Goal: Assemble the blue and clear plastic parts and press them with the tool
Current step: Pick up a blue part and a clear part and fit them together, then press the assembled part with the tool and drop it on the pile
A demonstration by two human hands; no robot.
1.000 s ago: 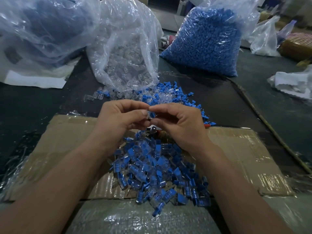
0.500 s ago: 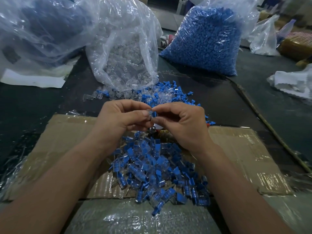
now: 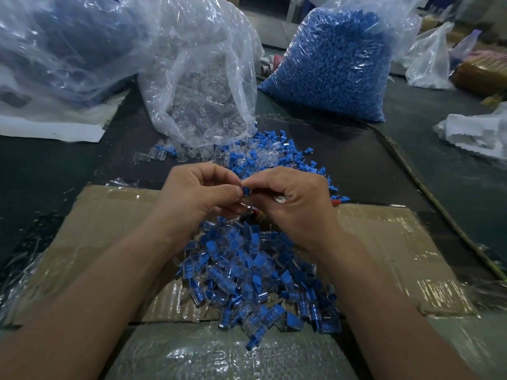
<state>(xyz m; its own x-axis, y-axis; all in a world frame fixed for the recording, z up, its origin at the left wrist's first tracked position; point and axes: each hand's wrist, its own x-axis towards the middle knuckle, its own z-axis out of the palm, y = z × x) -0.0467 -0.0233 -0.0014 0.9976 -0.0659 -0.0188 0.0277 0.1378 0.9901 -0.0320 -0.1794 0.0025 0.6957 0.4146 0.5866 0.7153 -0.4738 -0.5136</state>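
Left hand [image 3: 203, 194] and right hand [image 3: 292, 202] both pinch one blue part [image 3: 247, 191], dead centre between their meeting fingertips, neither nearer.

No legible txt, labels, brands or nos. anywhere, seemingly, in this blurry view.

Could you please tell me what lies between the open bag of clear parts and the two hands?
The head view shows loose blue and clear parts scattered on the dark table there.
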